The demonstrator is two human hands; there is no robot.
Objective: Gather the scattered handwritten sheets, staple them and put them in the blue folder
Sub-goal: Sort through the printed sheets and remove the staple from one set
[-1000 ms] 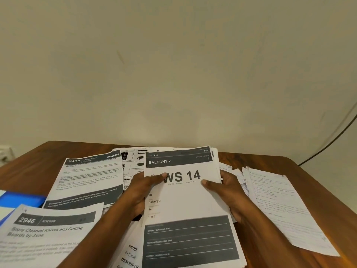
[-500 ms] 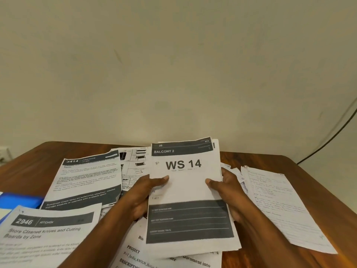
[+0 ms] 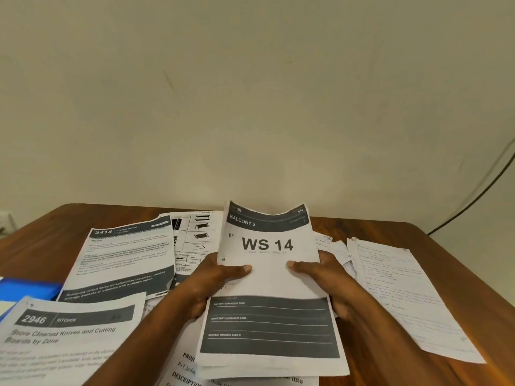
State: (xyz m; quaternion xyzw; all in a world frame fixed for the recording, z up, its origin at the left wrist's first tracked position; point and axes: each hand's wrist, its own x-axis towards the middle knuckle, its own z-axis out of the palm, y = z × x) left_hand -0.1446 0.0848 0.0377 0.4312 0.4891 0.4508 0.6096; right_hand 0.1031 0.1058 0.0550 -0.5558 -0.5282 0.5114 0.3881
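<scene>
Two hands, left [image 3: 214,277] and right [image 3: 324,277], gripping WS 14 stack [image 3: 267,285] by side edges, handwritten sheets [image 3: 404,291] just right

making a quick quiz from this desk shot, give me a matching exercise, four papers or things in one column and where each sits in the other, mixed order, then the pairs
Things:
1. WS 14 sheet
2. blue folder
3. handwritten sheet
4. 2946 kitchen sheet

Places:
A. flat on the table at the far right
B. near left corner, overlapping the folder
C. left edge, mostly covered by paper
D. held up in the middle by the left hand and right hand

Pairs: 1-D, 2-C, 3-A, 4-B
</scene>
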